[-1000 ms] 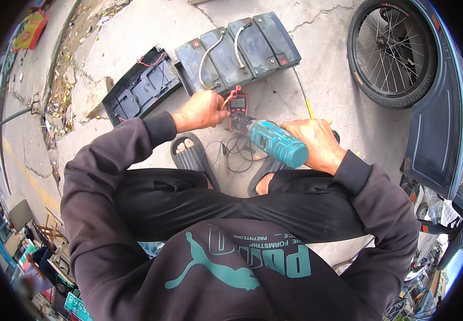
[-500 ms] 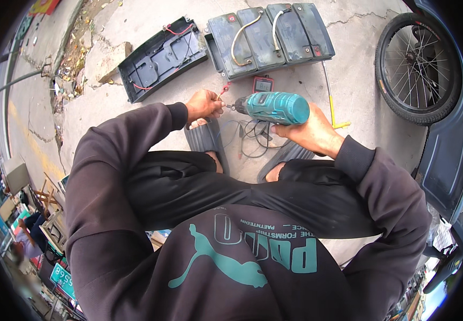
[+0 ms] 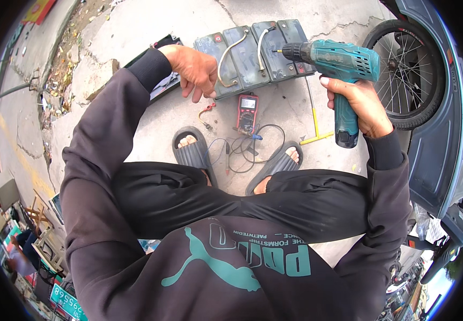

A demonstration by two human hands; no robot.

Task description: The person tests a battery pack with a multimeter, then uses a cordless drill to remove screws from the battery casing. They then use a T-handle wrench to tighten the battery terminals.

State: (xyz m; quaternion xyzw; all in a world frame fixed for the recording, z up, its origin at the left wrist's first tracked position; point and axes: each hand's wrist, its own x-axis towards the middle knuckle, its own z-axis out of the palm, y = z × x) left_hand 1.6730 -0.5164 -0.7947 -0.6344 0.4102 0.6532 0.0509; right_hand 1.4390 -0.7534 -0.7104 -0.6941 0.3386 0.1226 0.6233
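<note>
Your left hand point(image 3: 193, 69) is hanging loosely spread, the short wire point(image 3: 202, 112) now lying below — your right hand point(image 3: 361, 99) is gripping the drill point(image 3: 334, 56), lifted away.

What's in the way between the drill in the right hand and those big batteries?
Nothing visible. The teal drill, in the right hand, points its bit over the batteries, beside a pale cable. This one view can't tell how high it hovers.

Outdoors, daylight. Cracked conc. ground point(image 3: 151, 21); leaf litter point(image 3: 45, 101) along L side, faded yellow line point(image 3: 28, 168) nr; wooden furniture point(image 3: 49, 250) lower L.
</note>
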